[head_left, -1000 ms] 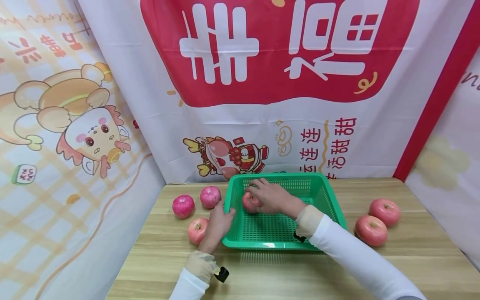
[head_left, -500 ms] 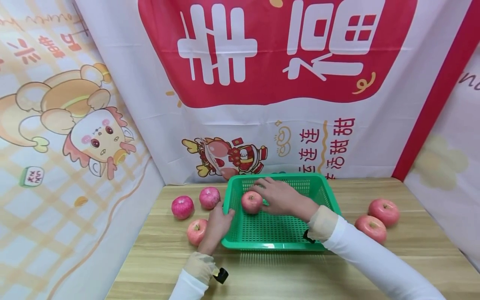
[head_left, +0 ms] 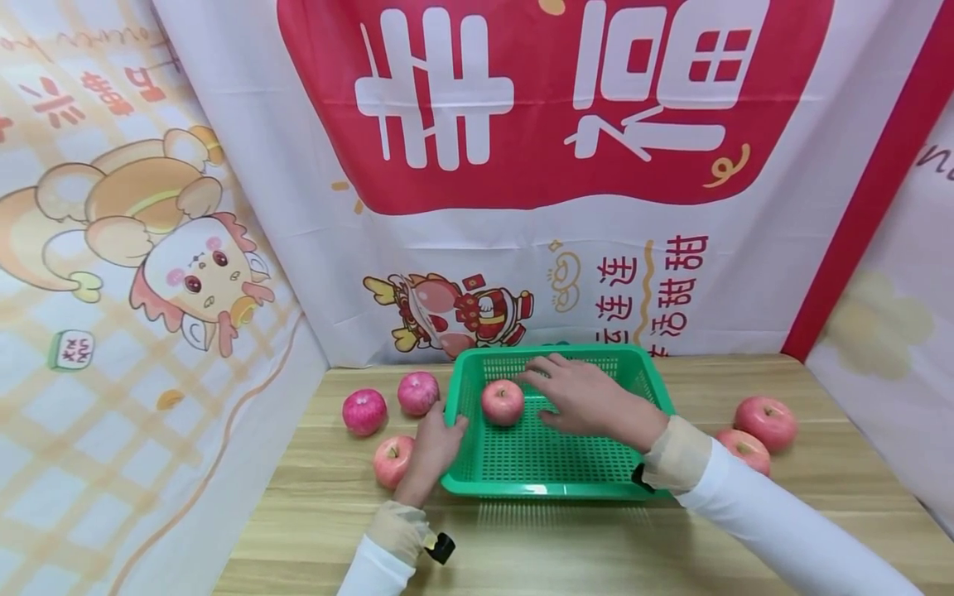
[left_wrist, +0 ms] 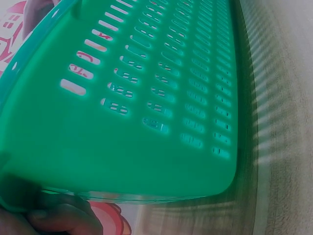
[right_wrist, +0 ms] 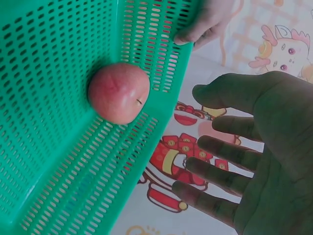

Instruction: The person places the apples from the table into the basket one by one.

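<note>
A green plastic basket [head_left: 551, 490] with slotted walls stands on the wooden table. In its far left corner lies one pinkish-red apple [head_left: 503, 403], stem up. My left hand [head_left: 436, 443] grips the basket's left rim, thumb inside the wall; in the left wrist view its curled fingers [left_wrist: 63, 215] show at the rim. My right hand [head_left: 589, 401] is over the basket, to the right of the apple and apart from it. The right wrist view shows that hand [right_wrist: 274, 137] with fingers spread and nothing in them.
Left of the basket are two darker pink apples, one farther left [head_left: 364, 411] and one near the rim [head_left: 418, 392]. A lighter apple [head_left: 392, 461] sits beside my left forearm. Two more apples [head_left: 765, 423] lie at the right, one partly behind my right sleeve. A printed cloth [head_left: 522, 273] hangs behind the table.
My right hand has let go of the apple in the basket's far left corner and moved right, away from it. The left hand keeps its hold on the rim.
</note>
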Tool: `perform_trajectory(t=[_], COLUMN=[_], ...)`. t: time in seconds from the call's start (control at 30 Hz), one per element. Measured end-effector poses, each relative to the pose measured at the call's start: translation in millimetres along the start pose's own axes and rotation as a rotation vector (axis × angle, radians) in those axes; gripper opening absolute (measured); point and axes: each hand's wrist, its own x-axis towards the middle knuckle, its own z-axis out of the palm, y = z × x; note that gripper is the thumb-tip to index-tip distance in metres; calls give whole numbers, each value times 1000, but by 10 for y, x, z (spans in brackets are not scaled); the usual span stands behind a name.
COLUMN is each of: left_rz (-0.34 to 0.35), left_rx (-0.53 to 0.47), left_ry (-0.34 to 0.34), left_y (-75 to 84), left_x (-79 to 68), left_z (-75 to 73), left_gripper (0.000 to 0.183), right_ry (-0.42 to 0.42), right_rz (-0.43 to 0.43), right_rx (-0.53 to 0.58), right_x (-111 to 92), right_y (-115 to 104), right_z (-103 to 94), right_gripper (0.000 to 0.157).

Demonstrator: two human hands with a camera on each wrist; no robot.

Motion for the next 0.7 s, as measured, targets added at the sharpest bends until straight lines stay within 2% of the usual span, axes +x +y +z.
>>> perform_trajectory(t=[0.2, 0.43, 0.7], left_rz=[-5, 2, 2], left_rx=[-3, 8, 4], left_ry=[-12, -10, 2], left_y=[-5, 5, -5], left_x=[9, -7, 0], left_z=[-1, -18, -16], left_gripper=[43, 42, 44], right_ry=[27, 21, 56], right_rz=[26, 53, 49], right_rx=[19, 9, -11], right_x=[-101, -196, -308], right_y=[55, 125, 193], right_z=[-71, -107, -111], right_gripper=[57, 60, 60])
